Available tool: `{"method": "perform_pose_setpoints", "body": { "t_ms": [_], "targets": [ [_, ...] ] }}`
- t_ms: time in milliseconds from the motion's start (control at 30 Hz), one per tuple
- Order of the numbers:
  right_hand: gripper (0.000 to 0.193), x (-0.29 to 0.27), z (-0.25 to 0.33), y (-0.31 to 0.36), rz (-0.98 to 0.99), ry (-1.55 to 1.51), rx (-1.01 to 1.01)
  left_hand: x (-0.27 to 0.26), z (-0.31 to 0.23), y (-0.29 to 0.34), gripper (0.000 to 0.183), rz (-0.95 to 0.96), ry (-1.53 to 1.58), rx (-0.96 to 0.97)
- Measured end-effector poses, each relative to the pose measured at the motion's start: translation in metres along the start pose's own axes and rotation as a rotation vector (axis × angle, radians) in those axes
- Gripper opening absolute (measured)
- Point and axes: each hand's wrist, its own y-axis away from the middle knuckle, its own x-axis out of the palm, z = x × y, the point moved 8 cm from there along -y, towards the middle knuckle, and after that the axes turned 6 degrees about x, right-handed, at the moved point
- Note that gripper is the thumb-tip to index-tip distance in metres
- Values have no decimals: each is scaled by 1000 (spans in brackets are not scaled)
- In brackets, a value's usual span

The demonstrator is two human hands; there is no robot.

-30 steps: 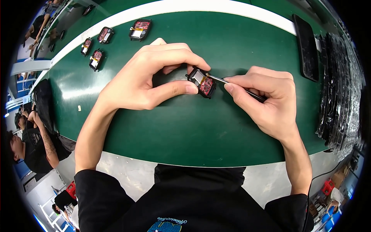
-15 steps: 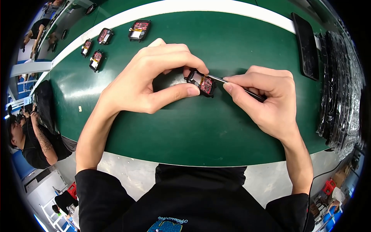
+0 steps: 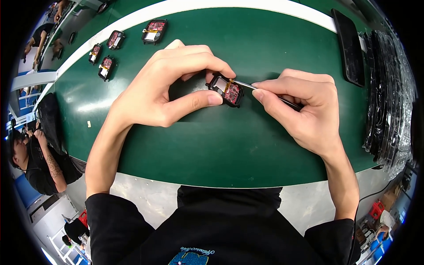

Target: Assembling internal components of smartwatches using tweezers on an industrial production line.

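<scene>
Over the green table, my left hand (image 3: 165,88) is closed on the edges of a small black watch case (image 3: 239,100), thumb at the near side and index finger at the far side. The case lies open, showing a red circuit board, a pale rectangular part and a small orange flex strip. My right hand (image 3: 304,106) pinches slim metal tweezers (image 3: 244,84) like a pen. Their tip meets the case beside the orange strip, close to my left index fingertip. Whether the tweezer tips are together is too small to tell.
Several similar open watch cases (image 3: 154,32) lie at the far left of the green table (image 3: 212,150). A black tray-like slab (image 3: 348,48) and a stack of clear-wrapped black packs (image 3: 384,97) line the right side. A person (image 3: 39,159) sits at the left.
The watch case, both hands and the tweezers appear slightly further left and up. The tweezer tip stays at the case near the orange strip, and both grips are kept.
</scene>
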Motion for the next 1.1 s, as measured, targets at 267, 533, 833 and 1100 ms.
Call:
{"method": "perform_pose_setpoints", "body": {
  "t_ms": [267, 533, 833, 1100],
  "targets": [
    [4, 0, 2, -1, -4, 8, 21, 1, 0, 0, 43, 2, 10, 24],
    [5, 0, 2, 0, -4, 12, 44, 3, -3, 1, 41, 1, -45, 87],
    [6, -1, 3, 5, -58, 7, -72, 3, -4, -1, 43, -7, -40, 89],
    [10, -15, -6, 6, -153, -65, 59, 1, -4, 2, 52, -52, -1, 19]
  ]
}}
